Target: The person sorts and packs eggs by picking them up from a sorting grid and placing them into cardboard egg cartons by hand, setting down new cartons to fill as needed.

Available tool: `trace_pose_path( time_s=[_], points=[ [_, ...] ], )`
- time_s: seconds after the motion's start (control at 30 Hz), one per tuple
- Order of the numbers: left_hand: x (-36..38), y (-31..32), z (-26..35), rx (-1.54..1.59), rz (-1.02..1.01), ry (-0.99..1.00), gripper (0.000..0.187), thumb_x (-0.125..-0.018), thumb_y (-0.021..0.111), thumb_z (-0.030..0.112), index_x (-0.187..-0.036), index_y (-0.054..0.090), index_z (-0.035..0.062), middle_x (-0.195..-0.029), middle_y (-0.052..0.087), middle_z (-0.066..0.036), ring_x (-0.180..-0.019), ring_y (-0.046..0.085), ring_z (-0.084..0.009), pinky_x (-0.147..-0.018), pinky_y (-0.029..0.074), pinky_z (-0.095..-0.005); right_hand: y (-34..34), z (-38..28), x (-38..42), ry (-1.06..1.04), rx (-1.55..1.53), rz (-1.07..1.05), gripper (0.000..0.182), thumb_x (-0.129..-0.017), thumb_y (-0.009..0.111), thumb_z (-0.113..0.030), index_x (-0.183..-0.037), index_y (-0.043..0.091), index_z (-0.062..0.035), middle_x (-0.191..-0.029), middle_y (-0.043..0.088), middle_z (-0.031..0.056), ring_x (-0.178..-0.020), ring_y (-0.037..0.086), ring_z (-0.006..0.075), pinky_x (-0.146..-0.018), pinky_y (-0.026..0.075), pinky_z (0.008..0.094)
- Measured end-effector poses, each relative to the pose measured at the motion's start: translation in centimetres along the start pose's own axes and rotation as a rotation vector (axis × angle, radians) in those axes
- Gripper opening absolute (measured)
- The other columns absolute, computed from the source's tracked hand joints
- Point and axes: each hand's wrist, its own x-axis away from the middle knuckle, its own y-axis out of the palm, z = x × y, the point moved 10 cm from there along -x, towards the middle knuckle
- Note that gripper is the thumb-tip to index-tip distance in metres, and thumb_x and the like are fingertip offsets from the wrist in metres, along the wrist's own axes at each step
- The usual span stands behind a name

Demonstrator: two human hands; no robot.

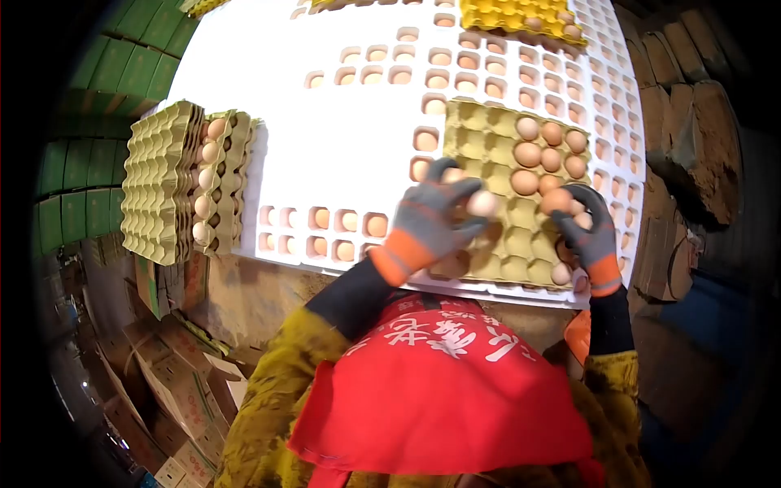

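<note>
Nearest: red apron (443,407), white characters on it, between mottled yellow-brown sleeves (281,370) with dark cuffs. Both hands in gray gloves, orange at the wrists.

Left hand (427,213) over the left part of the olive egg tray (496,213), grip pinching a pale egg (483,203) between thumb and fingers. Another egg (454,175) just beside its fingers, farther out.

Right hand (590,234) at the tray's right side, fingers curled, grip on a brown egg (556,201), fingertips touching its right side. More eggs close by these fingers, partly hidden.

Olive tray lies flat on white foam (325,154), right of center. Eggs grouped in its right columns, mostly toward the far end (550,158); one more egg (561,273) by the near right corner. Foam pockets hold eggs all around: a block at the near left (322,218), columns right of the tray, rows beyond it.

Left of the foam: olive egg trays (161,183) stacked on edge, a line of eggs (209,153) showing between them. Lower left, cardboard boxes (183,378).

Farther: yellow egg tray (496,15) on the foam with a few eggs at its right end. Green boxes (138,65) stacked far left; brown bundles (704,134) far right.
</note>
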Motion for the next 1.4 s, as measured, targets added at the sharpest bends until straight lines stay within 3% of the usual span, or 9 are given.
trace_pose_path(
  time_s=[0.07, 0.17, 0.23, 0.43, 0.7, 0.8, 1.07, 1.2, 1.4],
  points=[
    [3.0, -6.9, -5.6, -0.146, 0.113, -0.068, 0.051, -0.073, 0.085, 0.018, -0.12, 0.068, 0.0052, -0.113, 0.065, -0.016, -0.113, 0.062, -0.0323, -0.087, 0.055, -0.043, 2.0, -0.7, 0.3, 0.233, -0.437, 0.017, 0.038, -0.084, 0.077, -0.014, -0.117, 0.063, -0.0009, -0.118, 0.063, 0.0088, -0.1, 0.062, 0.0184, -0.087, 0.053, 0.0324],
    [7.6, -16.4, -13.8, -0.328, 0.22, -0.34, 0.044, -0.079, 0.08, 0.009, -0.121, 0.068, 0.0047, -0.13, 0.054, -0.016, -0.104, 0.066, -0.024, -0.085, 0.055, -0.0335, 10.9, -8.0, -1.2, -0.07, -0.406, -0.027, 0.048, -0.077, 0.083, -0.012, -0.121, 0.063, -0.0069, -0.124, 0.06, 0.0107, -0.115, 0.06, 0.0225, -0.095, 0.051, 0.0356],
    [9.7, -19.2, -18.7, -0.166, 0.303, -0.298, 0.043, -0.08, 0.081, 0.011, -0.12, 0.068, 0.0038, -0.126, 0.056, -0.015, -0.1, 0.066, -0.0214, -0.082, 0.054, -0.032, 17.4, -14.4, -2.7, -0.207, -0.19, -0.134, 0.052, -0.075, 0.083, -0.021, -0.123, 0.063, -0.0107, -0.129, 0.057, 0.0172, -0.115, 0.062, 0.0341, -0.094, 0.053, 0.0411],
    [9.0, -20.0, -23.6, -0.536, -0.056, -0.504, 0.046, -0.081, 0.078, 0.031, -0.122, 0.068, 0.0129, -0.128, 0.059, -0.019, -0.112, 0.061, -0.037, -0.091, 0.052, -0.0445, 32.3, -19.9, -6.1, -0.227, 0.411, -0.304, 0.04, -0.084, 0.069, -0.026, -0.122, 0.06, -0.0162, -0.137, 0.051, 0.0175, -0.098, 0.069, 0.0367, -0.08, 0.058, 0.0438],
    [10.4, -21.9, -25.7, -0.626, -0.065, -0.313, 0.048, -0.091, 0.064, 0.016, -0.139, 0.06, 0.0229, -0.134, 0.058, -0.018, -0.115, 0.061, -0.0354, -0.094, 0.052, -0.0435, 31.4, -15.9, -4.1, -0.028, -0.042, -0.221, 0.032, -0.094, 0.063, -0.021, -0.126, 0.068, -0.0184, -0.142, 0.054, 0.0166, -0.113, 0.065, 0.0354, -0.095, 0.053, 0.0424],
    [9.6, -24.0, -22.9, -0.45, 0.16, -0.194, 0.051, -0.091, 0.062, 0.012, -0.141, 0.057, 0.0131, -0.131, 0.06, -0.018, -0.113, 0.06, -0.0372, -0.096, 0.049, -0.0433, 29.1, -14.8, -4.1, 0.007, -0.398, -0.05, 0.037, -0.089, 0.069, -0.007, -0.125, 0.067, -0.0111, -0.136, 0.058, 0.0158, -0.126, 0.056, 0.0327, -0.106, 0.046, 0.0405],
    [10.2, -24.3, -22.5, -0.401, 0.411, -0.007, 0.045, -0.095, 0.057, 0.01, -0.14, 0.057, 0.004, -0.124, 0.06, -0.016, -0.11, 0.054, -0.035, -0.1, 0.041, -0.0451, 29.0, -15.2, -3.0, -0.328, 0.421, -0.059, 0.049, -0.091, 0.062, -0.008, -0.14, 0.056, -0.0105, -0.142, 0.052, 0.017, -0.131, 0.049, 0.0364, -0.111, 0.041, 0.0467],
    [8.6, -23.1, -21.6, -0.17, 0.456, 0.015, 0.045, -0.097, 0.056, 0.0, -0.142, 0.054, 0.0026, -0.132, 0.058, -0.014, -0.12, 0.054, -0.027, -0.101, 0.045, -0.0359, 24.6, -13.7, -1.4, 0.053, -0.284, 0.041, 0.048, -0.093, 0.063, -0.004, -0.14, 0.055, -0.0094, -0.142, 0.053, 0.0151, -0.134, 0.049, 0.0308, -0.106, 0.045, 0.0401],
    [1.6, -14.3, -11.8, 0.099, 0.304, 0.251, 0.05, -0.093, 0.058, -0.008, -0.141, 0.053, 0.004, -0.138, 0.056, -0.014, -0.113, 0.058, -0.0222, -0.088, 0.052, -0.0278, 15.7, -11.6, 1.7, 0.015, -0.338, 0.271, 0.037, -0.092, 0.06, 0.001, -0.129, 0.059, 0.0013, -0.131, 0.063, 0.0168, -0.124, 0.058, 0.0324, -0.105, 0.045, 0.0402]
  ],
)
